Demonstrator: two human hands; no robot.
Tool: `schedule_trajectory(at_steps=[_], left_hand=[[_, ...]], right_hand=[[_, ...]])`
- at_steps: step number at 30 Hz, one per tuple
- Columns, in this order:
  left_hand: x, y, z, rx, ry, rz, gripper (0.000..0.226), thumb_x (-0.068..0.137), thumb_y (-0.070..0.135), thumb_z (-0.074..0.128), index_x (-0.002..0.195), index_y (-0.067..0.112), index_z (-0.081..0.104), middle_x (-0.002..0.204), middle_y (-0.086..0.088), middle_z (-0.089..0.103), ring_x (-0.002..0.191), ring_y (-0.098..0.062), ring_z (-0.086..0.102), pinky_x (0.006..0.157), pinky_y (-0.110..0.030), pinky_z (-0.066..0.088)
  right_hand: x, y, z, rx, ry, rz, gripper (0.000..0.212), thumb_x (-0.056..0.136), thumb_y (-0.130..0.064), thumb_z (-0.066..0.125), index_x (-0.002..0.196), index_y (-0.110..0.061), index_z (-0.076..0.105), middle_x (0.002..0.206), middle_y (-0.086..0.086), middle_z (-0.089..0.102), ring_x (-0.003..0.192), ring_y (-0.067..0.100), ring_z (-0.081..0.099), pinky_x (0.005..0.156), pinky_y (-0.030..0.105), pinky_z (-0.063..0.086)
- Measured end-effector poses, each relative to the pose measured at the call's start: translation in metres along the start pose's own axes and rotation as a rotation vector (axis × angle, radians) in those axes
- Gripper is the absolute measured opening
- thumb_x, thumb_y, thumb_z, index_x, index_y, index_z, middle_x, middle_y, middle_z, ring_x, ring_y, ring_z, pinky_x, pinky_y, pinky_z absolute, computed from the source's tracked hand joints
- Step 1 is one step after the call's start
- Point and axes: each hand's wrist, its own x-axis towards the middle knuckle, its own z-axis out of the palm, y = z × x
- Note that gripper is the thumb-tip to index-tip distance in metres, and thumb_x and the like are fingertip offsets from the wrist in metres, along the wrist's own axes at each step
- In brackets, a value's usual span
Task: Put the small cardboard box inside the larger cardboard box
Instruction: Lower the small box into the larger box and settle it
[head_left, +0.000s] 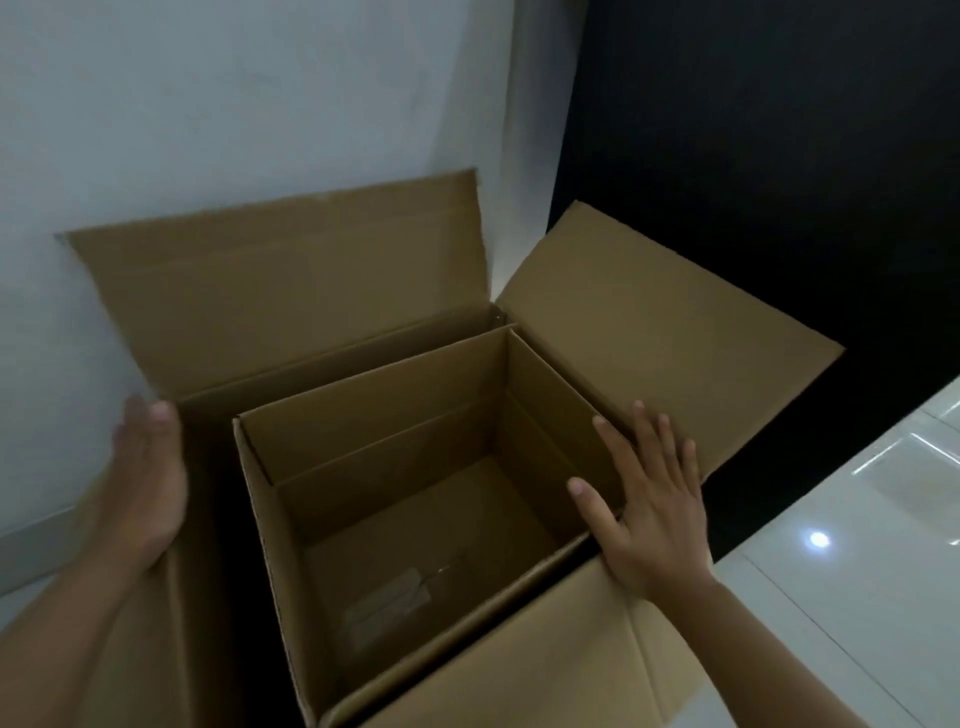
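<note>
A: Where the white wall (218, 104) meets a black panel (779, 156), the big box (291, 291) stands open on a glossy white tiled floor (857, 597). Far flap upright against the wall, right flap folded out flat, near flap hanging toward the camera.

B: And the small box (405, 519)?

A: Already inside the big one, upright, top open, nothing in it. It sits toward the right wall. A dark gap runs down its left side, a narrower one along the far side. A pale label or tape patch shows on its floor; too blurred to read.

B: Hands?

A: Left hand (148, 478) open, fingers together, palm facing right, at the big box's left rim. Blurred, so I cannot tell whether it touches the cardboard. Right hand (649, 504) open and flat, fingers spread, palm down across the right rim where the flap folds out; thumb reaches over the small box's right edge. Neither hand grips anything.
</note>
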Motion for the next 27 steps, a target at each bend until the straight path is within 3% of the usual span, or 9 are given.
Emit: schedule_trajectory(at_steps=[4,6,9,12,18,24,27], left_hand=[[-0.039,-0.008,0.004,-0.126,0.004,-0.034,0.078,0.083,0.068,0.019,0.134,0.011,0.032,0.143,-0.02,0.034,0.132,-0.041,0.03,0.109,-0.058,0.024],[-0.059,-0.005,0.011,-0.157,-0.006,-0.024,0.071,0.084,0.067,0.019,0.139,0.021,0.024,0.149,-0.012,0.026,0.137,-0.033,0.023,0.111,-0.056,0.021],[-0.069,0.005,0.025,-0.136,-0.024,0.006,0.087,0.064,0.087,0.013,0.138,0.041,0.006,0.156,0.004,0.009,0.143,-0.019,0.008,0.114,-0.055,0.012],[-0.062,0.019,0.039,-0.069,-0.025,0.042,0.094,0.067,0.083,0.01,0.143,0.027,0.005,0.156,0.0,0.006,0.143,-0.019,0.005,0.116,-0.05,0.008],[-0.054,0.037,0.049,-0.001,0.004,0.071,0.07,0.083,0.06,0.018,0.142,0.021,0.019,0.153,-0.009,0.021,0.14,-0.028,0.018,0.112,-0.051,0.016],[-0.034,0.038,0.051,0.059,-0.057,0.107,0.081,0.076,0.076,0.02,0.139,0.026,0.025,0.15,-0.007,0.03,0.138,-0.027,0.024,0.111,-0.056,0.022],[-0.056,0.045,0.048,0.225,-0.05,0.035,0.086,0.077,0.071,0.019,0.143,0.016,0.015,0.154,-0.012,0.015,0.142,-0.028,0.012,0.113,-0.056,0.016]], right_hand=[[0.008,0.009,-0.003,-0.003,-0.026,-0.023,0.076,0.067,-0.078,-0.004,0.135,-0.042,-0.003,0.15,-0.007,-0.017,0.135,0.009,-0.026,0.107,0.023,-0.024],[0.014,0.017,-0.006,-0.006,-0.042,-0.03,0.082,0.065,-0.079,-0.007,0.137,-0.04,-0.002,0.151,-0.005,-0.018,0.135,0.009,-0.027,0.109,0.027,-0.02],[0.022,0.03,-0.011,-0.016,-0.06,-0.038,0.092,0.062,-0.081,-0.01,0.141,-0.036,0.004,0.153,-0.002,-0.016,0.135,0.009,-0.026,0.109,0.028,-0.016],[0.029,0.038,-0.015,-0.03,-0.067,-0.04,0.086,0.067,-0.076,-0.002,0.142,-0.035,0.007,0.153,-0.003,-0.015,0.135,0.01,-0.026,0.109,0.029,-0.017],[0.047,0.045,-0.013,0.018,-0.068,-0.107,0.08,0.073,-0.068,-0.009,0.138,-0.035,0.022,0.154,-0.008,0.005,0.134,0.001,-0.018,0.102,0.015,-0.026],[0.068,0.047,-0.011,0.015,-0.106,-0.09,0.078,0.073,-0.064,-0.005,0.14,-0.031,0.021,0.155,-0.004,0.011,0.134,0.002,-0.013,0.111,0.029,-0.011],[0.064,0.044,-0.018,-0.013,-0.191,-0.07,0.084,0.068,-0.068,-0.008,0.142,-0.03,0.009,0.155,-0.002,0.003,0.137,0.008,-0.014,0.112,0.032,-0.011]])
